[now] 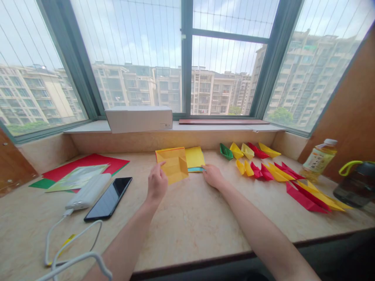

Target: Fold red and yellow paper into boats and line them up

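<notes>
Your left hand pinches the creased orange-yellow paper sheet near its left edge. Your right hand has its fingers on the right end of the stack of coloured paper, just beside that sheet and left of the folded paper boats.

A stone-patterned counter is lit by daylight through green-framed windows; apartment blocks are seen beyond, and wooden panels are set left and right.
</notes>
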Action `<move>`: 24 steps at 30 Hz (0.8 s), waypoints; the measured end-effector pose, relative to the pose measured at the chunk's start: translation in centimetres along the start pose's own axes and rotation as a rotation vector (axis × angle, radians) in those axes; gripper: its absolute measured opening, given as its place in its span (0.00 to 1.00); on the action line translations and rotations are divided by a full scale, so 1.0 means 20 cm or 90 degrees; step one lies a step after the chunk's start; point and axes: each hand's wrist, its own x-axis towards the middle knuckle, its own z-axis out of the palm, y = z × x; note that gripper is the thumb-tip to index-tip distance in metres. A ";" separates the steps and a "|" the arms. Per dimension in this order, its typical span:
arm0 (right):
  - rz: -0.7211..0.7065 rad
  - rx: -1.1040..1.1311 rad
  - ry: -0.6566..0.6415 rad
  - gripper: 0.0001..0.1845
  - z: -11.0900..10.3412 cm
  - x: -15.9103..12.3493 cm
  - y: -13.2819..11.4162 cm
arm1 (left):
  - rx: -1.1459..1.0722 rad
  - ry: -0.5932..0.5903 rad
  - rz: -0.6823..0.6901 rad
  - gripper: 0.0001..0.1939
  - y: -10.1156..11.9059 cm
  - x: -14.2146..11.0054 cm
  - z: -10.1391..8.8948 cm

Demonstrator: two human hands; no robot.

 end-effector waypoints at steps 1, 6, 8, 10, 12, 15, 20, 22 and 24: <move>-0.002 0.000 0.002 0.20 0.00 0.00 0.00 | 0.001 0.005 0.001 0.21 0.00 0.01 -0.01; -0.016 0.009 0.017 0.21 0.00 -0.01 0.00 | 0.020 0.079 -0.037 0.21 -0.03 0.06 -0.07; -0.023 0.016 0.024 0.23 0.00 -0.02 0.00 | 0.038 0.129 -0.040 0.20 -0.05 0.08 -0.10; -0.033 0.015 0.037 0.25 -0.01 -0.02 0.00 | 0.050 0.179 -0.056 0.20 -0.06 0.10 -0.13; -0.065 -0.007 0.039 0.23 -0.01 -0.03 -0.01 | 0.054 0.214 -0.089 0.19 -0.08 0.11 -0.15; -0.134 -0.064 0.000 0.21 0.01 -0.03 -0.03 | 0.045 0.227 -0.130 0.18 -0.09 0.10 -0.15; -0.135 -0.101 -0.032 0.27 0.03 -0.02 -0.06 | 0.030 0.203 -0.081 0.18 -0.08 0.08 -0.13; -0.148 -0.098 0.003 0.27 0.01 -0.02 -0.05 | 0.025 0.195 -0.054 0.18 -0.06 0.07 -0.13; -0.170 -0.087 0.061 0.25 -0.03 -0.02 -0.05 | 0.020 0.198 -0.044 0.18 -0.03 0.07 -0.13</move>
